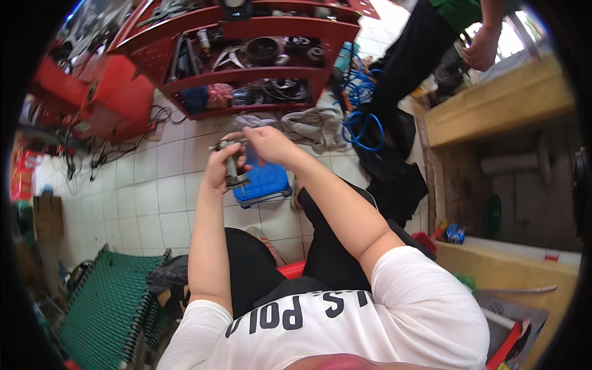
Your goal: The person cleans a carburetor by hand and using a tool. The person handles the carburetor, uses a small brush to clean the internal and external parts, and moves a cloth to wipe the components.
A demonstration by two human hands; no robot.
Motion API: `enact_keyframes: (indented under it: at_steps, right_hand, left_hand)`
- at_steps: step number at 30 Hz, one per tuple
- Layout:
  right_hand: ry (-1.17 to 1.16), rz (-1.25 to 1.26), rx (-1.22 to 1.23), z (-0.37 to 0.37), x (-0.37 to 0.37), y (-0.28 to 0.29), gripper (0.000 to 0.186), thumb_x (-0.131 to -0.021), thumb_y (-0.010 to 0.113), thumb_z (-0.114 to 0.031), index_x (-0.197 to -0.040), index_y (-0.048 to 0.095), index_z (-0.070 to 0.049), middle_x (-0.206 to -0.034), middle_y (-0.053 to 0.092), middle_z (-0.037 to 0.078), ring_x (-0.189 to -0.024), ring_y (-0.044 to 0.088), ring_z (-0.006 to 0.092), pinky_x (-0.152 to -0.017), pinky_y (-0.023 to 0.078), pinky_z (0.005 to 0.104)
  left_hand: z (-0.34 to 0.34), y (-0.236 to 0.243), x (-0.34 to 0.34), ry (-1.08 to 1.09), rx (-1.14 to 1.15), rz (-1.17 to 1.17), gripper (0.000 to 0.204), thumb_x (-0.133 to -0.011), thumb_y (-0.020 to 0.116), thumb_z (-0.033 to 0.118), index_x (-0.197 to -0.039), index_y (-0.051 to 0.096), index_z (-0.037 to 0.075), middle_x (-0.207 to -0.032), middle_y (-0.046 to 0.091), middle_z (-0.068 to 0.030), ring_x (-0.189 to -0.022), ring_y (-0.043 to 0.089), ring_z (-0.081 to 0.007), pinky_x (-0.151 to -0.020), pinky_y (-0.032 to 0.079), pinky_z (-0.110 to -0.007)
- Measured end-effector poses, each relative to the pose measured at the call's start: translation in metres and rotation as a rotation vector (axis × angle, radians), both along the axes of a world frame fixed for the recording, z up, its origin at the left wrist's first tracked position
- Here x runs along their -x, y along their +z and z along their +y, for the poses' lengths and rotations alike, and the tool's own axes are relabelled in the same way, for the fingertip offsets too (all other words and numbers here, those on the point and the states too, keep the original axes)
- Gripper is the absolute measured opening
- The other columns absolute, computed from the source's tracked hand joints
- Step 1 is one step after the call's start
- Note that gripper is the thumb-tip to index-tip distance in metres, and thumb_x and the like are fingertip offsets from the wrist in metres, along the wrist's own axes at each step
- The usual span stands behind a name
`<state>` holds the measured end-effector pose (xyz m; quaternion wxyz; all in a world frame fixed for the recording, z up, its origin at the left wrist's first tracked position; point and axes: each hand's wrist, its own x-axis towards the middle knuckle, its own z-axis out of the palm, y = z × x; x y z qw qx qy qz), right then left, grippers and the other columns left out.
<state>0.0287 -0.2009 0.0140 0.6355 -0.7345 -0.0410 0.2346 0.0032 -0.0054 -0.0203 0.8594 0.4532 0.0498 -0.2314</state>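
My left hand (217, 169) is wrapped round a grey metal cylindrical part (232, 168), held upright in front of me. A wider end with a thin pin shows at its lower end. My right hand (269, 147) is closed at the top of the part, its fingertips touching or almost touching my left fingers. What the right fingers pinch, if anything, is too small to make out. Below both hands a blue plastic case (265, 186) sits on the tiled floor.
A red tool cart (246, 75) with tools and metal parts stands ahead. Grey rags (311, 126) and a blue hose (364, 139) lie beside it. Another person's dark-trousered leg (404, 52) is at the far right. A green woven lounger (105, 302) stands at left, a wooden bench (499, 98) at right.
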Motion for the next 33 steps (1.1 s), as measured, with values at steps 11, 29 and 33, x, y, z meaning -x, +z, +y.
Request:
enact_keyframes:
  at_steps: [11, 29, 33]
  right_hand:
    - [-0.056, -0.019, 0.088, -0.013, 0.000, -0.006, 0.051, -0.111, 0.047, -0.039, -0.107, 0.075, 0.002, -0.076, 0.073, 0.013, -0.053, 0.065, 0.0230, -0.054, 0.053, 0.0391]
    - [-0.023, -0.053, 0.147, -0.012, -0.001, -0.006, 0.045, -0.112, 0.045, -0.034, -0.108, 0.073, 0.002, -0.086, 0.073, 0.010, -0.055, 0.065, 0.0213, -0.053, 0.055, 0.0385]
    - [-0.007, -0.067, 0.164, -0.012, -0.002, -0.008, 0.045, -0.112, 0.045, -0.033, -0.109, 0.073, 0.003, -0.088, 0.074, 0.010, -0.055, 0.065, 0.0219, -0.054, 0.056, 0.0385]
  left_hand:
    - [-0.015, -0.007, -0.004, -0.012, 0.019, 0.020, 0.049, -0.100, 0.066, 0.022, -0.144, 0.057, 0.004, -0.102, 0.065, -0.0065, -0.074, 0.061, -0.0139, -0.070, 0.065, -0.038]
    - [-0.016, -0.008, -0.006, -0.043, 0.046, 0.023, 0.048, -0.098, 0.066, 0.019, -0.143, 0.056, 0.003, -0.106, 0.062, -0.0077, -0.075, 0.060, -0.0145, -0.068, 0.066, -0.038]
    - [-0.016, -0.009, -0.006, -0.032, 0.036, 0.012, 0.050, -0.098, 0.067, 0.019, -0.144, 0.055, 0.003, -0.105, 0.063, -0.0074, -0.075, 0.061, -0.0141, -0.069, 0.066, -0.037]
